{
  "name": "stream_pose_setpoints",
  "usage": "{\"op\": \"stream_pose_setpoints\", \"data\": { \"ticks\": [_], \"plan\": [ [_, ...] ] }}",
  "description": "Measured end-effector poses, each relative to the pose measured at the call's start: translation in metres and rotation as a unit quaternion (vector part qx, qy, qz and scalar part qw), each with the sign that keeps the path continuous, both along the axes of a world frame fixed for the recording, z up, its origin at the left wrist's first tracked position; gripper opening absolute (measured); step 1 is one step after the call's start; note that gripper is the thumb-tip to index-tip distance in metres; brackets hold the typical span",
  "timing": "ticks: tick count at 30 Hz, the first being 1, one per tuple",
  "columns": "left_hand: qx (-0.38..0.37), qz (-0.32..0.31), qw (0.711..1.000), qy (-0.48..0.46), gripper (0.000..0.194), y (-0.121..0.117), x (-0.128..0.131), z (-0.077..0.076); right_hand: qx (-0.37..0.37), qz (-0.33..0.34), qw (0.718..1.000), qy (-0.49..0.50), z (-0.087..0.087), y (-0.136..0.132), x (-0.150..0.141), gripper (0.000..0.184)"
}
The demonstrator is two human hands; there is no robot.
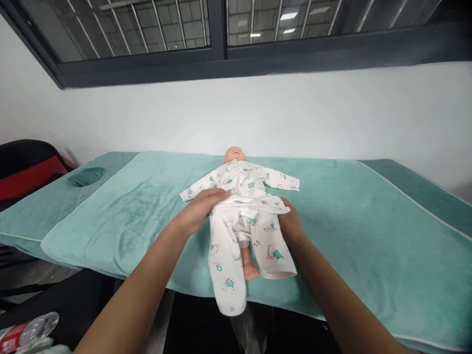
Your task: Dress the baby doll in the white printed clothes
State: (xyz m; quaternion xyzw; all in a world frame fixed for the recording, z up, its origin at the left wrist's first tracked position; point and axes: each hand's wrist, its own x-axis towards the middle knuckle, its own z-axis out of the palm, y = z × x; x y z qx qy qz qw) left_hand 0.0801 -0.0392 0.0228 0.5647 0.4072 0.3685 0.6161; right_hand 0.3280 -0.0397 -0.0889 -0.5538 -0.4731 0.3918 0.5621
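Note:
A baby doll lies on its back on a teal towel, head toward the wall. It wears a white printed romper; one bare foot shows between the romper legs. My left hand lies on the romper at the doll's waist, its fingers gathered on a fold of the cloth. My right hand rests on the other side of the waist, fingers curled onto the cloth edge. The left romper leg hangs over the towel's front edge.
The towel covers a teal padded table with a face hole at the left. A black and red chair stands left of it. A plastic bottle lies at the bottom left. White wall and dark window frame behind.

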Motion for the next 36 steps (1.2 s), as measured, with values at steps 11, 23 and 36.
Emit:
{"op": "stream_pose_setpoints", "data": {
  "ticks": [11, 23, 36],
  "plan": [
    [-0.036, 0.017, 0.984, -0.172, 0.028, -0.017, 0.019, -0.028, 0.062, 0.152, 0.986, 0.001, 0.029, -0.015, 0.005, 0.038],
    [0.010, 0.009, 0.987, -0.163, 0.023, -0.019, 0.004, -0.005, -0.058, 0.363, 0.929, -0.043, 0.122, -0.011, -0.039, 0.026],
    [-0.039, 0.096, 0.968, -0.228, 0.030, -0.013, -0.002, -0.049, -0.145, 0.424, 0.885, -0.122, 0.099, -0.018, -0.064, 0.040]
  ]
}}
